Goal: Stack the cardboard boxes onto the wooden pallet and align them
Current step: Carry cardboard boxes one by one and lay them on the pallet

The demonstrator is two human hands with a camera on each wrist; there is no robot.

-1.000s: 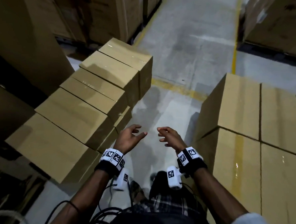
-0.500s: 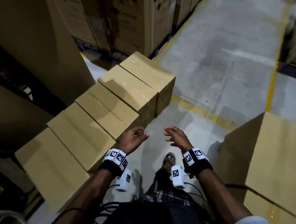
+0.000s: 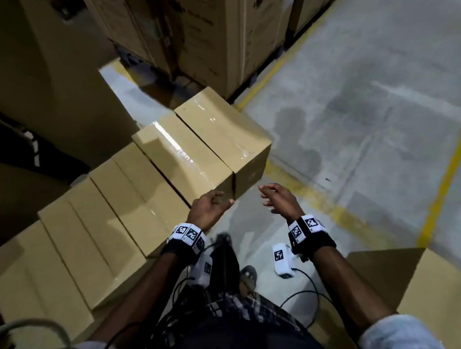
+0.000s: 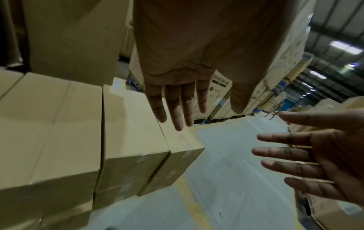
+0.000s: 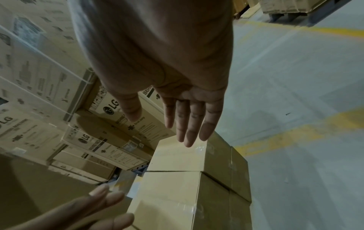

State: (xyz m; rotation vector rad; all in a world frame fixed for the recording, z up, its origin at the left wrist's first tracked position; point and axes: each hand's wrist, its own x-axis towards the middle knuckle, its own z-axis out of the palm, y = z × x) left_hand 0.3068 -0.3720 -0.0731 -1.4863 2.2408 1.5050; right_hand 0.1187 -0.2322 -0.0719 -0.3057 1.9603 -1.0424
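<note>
Concrete floor (image 3: 354, 114); end box (image 3: 222, 132) just ahead of empty left hand (image 3: 210, 208).

**Colours and patterns, this moment**

Row of cardboard boxes (image 3: 154, 178): plain tan, glossy clear tape strips along the top seams. Stacked cartons (image 3: 216, 36) behind: same tan, black printed text and logos. Floor (image 3: 367, 113): grey concrete, mottled darker patches, worn yellow lines (image 3: 438, 192). Wristbands (image 3: 188, 234): black, carrying white tags with black square-code patterns. Shirt (image 3: 239, 306): dark plaid with light checks. Sleeve cuff (image 3: 392, 334): pale blue-grey. Cables (image 3: 310, 298): black.
</note>
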